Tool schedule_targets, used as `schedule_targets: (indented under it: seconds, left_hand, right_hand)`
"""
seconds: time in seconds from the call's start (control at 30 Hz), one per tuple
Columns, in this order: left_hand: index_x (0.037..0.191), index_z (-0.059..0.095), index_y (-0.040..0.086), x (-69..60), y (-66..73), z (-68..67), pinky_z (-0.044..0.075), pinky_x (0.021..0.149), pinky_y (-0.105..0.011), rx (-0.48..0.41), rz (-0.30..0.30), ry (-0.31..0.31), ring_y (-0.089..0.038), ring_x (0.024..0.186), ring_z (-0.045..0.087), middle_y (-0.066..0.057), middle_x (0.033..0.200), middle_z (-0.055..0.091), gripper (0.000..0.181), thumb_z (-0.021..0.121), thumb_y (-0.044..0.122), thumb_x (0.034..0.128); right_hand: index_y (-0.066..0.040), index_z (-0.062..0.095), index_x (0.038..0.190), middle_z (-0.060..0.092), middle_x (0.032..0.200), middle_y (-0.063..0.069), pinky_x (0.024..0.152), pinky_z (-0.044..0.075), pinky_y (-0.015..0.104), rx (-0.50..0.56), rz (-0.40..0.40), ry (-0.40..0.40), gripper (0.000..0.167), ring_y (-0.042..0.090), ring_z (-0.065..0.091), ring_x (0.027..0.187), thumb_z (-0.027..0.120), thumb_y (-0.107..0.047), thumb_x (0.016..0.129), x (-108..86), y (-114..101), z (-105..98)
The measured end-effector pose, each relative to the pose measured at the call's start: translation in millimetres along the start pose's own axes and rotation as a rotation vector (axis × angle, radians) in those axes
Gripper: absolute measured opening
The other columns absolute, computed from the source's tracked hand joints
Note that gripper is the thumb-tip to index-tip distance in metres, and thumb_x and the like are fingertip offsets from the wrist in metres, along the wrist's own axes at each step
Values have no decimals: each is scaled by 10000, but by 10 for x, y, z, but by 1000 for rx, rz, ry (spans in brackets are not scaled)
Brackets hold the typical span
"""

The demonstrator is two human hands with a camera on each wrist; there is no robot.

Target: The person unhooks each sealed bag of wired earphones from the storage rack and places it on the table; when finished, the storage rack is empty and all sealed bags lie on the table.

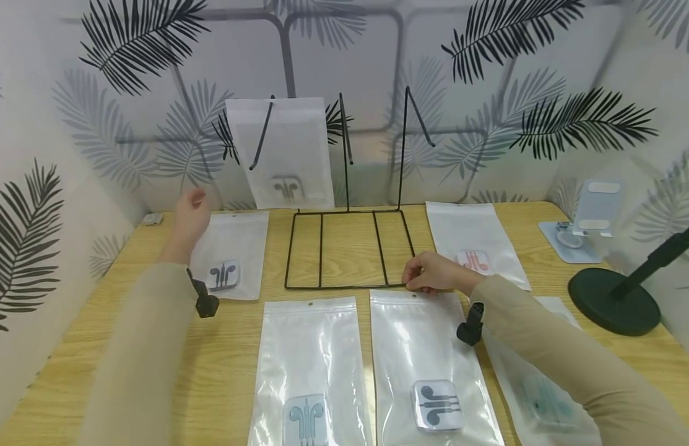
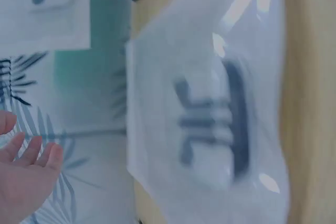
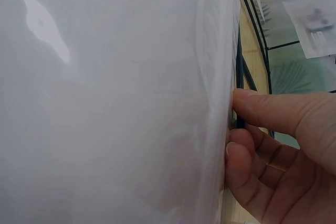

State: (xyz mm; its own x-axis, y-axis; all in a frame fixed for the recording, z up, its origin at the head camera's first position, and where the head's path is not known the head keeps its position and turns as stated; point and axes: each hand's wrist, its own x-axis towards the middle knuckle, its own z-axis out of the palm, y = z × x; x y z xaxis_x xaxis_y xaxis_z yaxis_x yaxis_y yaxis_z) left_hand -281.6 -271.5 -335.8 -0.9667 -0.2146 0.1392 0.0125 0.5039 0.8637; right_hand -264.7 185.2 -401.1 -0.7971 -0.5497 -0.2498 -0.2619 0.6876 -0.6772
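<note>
My right hand (image 1: 436, 272) is at the rack's front right corner. Its thumb and fingertips (image 3: 239, 161) pinch the top edge of a clear zip bag (image 3: 121, 93) with dark earphones in a square case. That bag (image 1: 416, 347) lies flat on the table. My left hand (image 1: 189, 217) is raised above a smaller bag (image 1: 241, 235) with dark earphones, holding nothing, fingers loosely bent. One white bag (image 1: 288, 148) with earphones hangs from the left hook of a black wire rack (image 1: 348, 214).
A bag with light-blue earphones (image 1: 307, 347) lies in front of the rack. To the right are a bag with pink earphones (image 1: 461, 229) and one partly under my right sleeve (image 1: 545, 409). A blue phone stand (image 1: 595, 210) and a black round base (image 1: 614, 303) stand at the right edge.
</note>
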Motion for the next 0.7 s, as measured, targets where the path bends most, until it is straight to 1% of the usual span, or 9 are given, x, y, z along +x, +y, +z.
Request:
schedule_targets:
  seconds: [0.03,0.17,0.27,0.33,0.43,0.57,0.7]
  left_hand:
    - [1404,242,-62,17,61,42,263,1059,-430,-39,17,-5,-356,1306,268,-241,1418,287,455,304,108,987]
    - [1443,150,-8,82,265,208,217,1084,-367,-177,36,-34,-305,1346,197,-188,1471,195,509,332,152,995]
    - [1470,55,39,118,392,291,174,1096,-341,-222,31,-69,-278,1367,135,-157,1504,118,582,359,175,992]
    - [1478,-1,64,142,463,328,154,1100,-339,-232,31,-92,-266,1375,102,-139,1518,77,637,383,194,987]
    - [1482,-53,109,170,545,359,142,1102,-345,-220,24,-110,-245,1378,88,-112,1526,72,695,410,241,981]
    - [1486,-23,105,193,599,393,188,1091,-365,-196,38,-94,-254,1362,164,-147,1498,185,684,405,269,977]
    - [1477,46,51,198,604,423,254,1065,-388,-185,62,-69,-293,1312,281,-216,1426,311,632,386,244,980]
  right_hand:
    - [-21,644,851,565,719,18,449,440,240,-3,-4,-2,55,133,498,551,663,-72,848,-3,0,1]
    - [-29,645,850,565,722,17,449,437,237,2,-2,1,36,133,497,555,660,-62,847,2,2,9]
    - [-28,649,855,564,722,18,455,439,241,6,-5,1,31,133,497,556,660,-54,844,6,6,17]
    - [-24,652,859,562,719,22,457,441,246,9,-6,1,30,134,495,556,662,-46,841,4,5,21]
    - [-24,654,860,562,717,22,458,444,250,7,-7,-1,27,136,495,555,661,-40,840,-2,2,21]
    - [-26,650,849,564,715,19,452,442,250,8,6,3,34,140,498,554,667,-54,838,-10,-12,10]
    - [-34,649,836,561,709,22,449,437,248,12,24,6,37,142,497,552,672,-63,837,-17,-20,4]
